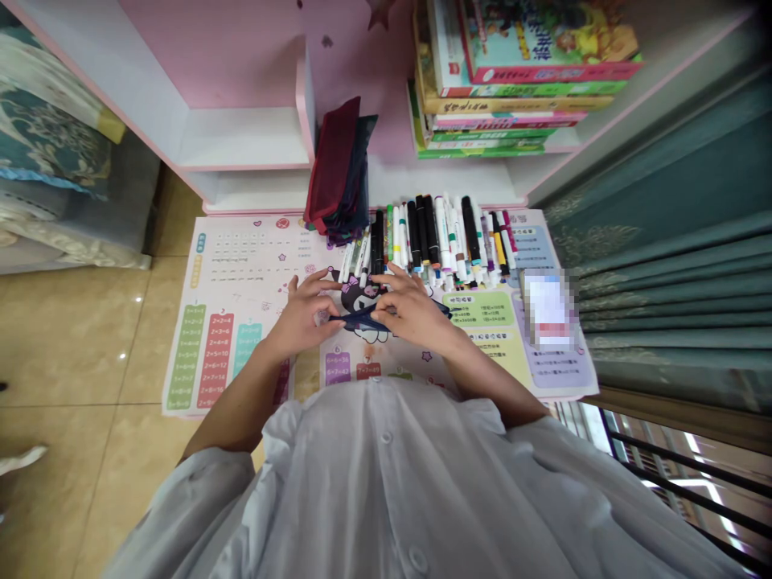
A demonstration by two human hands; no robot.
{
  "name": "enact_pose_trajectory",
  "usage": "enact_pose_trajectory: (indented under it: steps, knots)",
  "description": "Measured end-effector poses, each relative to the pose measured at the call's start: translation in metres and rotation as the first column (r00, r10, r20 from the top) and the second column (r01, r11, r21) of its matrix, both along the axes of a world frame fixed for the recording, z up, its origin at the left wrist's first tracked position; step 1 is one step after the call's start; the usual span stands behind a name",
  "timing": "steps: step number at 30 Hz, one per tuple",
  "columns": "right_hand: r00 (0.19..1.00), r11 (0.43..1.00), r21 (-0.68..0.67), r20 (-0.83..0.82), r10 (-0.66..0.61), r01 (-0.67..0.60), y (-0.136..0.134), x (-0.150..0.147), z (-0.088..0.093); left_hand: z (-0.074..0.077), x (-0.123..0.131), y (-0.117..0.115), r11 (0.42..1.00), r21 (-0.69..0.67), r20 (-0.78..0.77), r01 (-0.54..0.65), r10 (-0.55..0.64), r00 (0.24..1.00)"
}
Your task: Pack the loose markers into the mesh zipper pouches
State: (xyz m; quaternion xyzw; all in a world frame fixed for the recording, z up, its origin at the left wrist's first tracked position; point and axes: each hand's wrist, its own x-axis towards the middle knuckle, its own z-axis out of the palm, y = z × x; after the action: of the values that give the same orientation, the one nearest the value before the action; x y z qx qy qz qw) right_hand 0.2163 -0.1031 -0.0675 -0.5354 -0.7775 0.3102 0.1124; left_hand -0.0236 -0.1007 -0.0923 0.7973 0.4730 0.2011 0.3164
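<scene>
We look down on a corner of a room, with a tiled floor [78, 338] to the left of a printed times-table mat [253, 241], a teal curtain [675, 281] to its right, and a pink-and-white shelf unit [241, 137] beyond it, holding a stack of picture books [519, 80]. Along the mat's far edge lie folded fabric pouches [334, 173] in dark red and navy, with a dense row of markers [434, 241] beside them. Near the mat's middle, our left hand [298, 318] and right hand [410, 310] are both closed on a slim navy object [362, 318], pinching it between their fingers. We cannot tell whether it is a pen or a strip of cloth. So far, the markers lie out on the mat; we can see none inside the pouches, and many remain in the row.
</scene>
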Motion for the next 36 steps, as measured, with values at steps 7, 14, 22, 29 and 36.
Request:
enact_pose_trajectory:
  steps: [7, 14, 22, 29, 36]
  knots:
    - [1.000, 1.000, 0.009, -0.009, 0.003, -0.003, -0.0007, 0.0016, -0.0016, 0.0001, -0.0006, 0.0002, 1.000, 0.008, 0.011, 0.003, -0.003, 1.000]
    - [1.000, 1.000, 0.026, -0.008, 0.010, -0.010, 0.0018, 0.0048, -0.0044, -0.0006, -0.0010, 0.0006, 1.000, 0.000, 0.013, 0.006, -0.006, 1.000]
    - [1.000, 0.999, 0.032, -0.013, 0.008, -0.008, 0.0019, 0.0096, -0.0058, -0.0005, -0.0014, 0.0007, 1.000, 0.002, 0.020, 0.002, -0.002, 1.000]
    - [1.000, 1.000, 0.007, -0.002, 0.007, -0.007, 0.0018, 0.0092, -0.0033, 0.0012, 0.0001, 0.0009, 1.000, -0.017, 0.011, 0.004, -0.004, 1.000]
    - [1.000, 1.000, -0.015, 0.003, 0.007, -0.007, 0.0024, 0.0095, 0.0006, 0.0029, 0.0002, -0.0002, 1.000, -0.016, 0.008, 0.000, 0.000, 1.000]
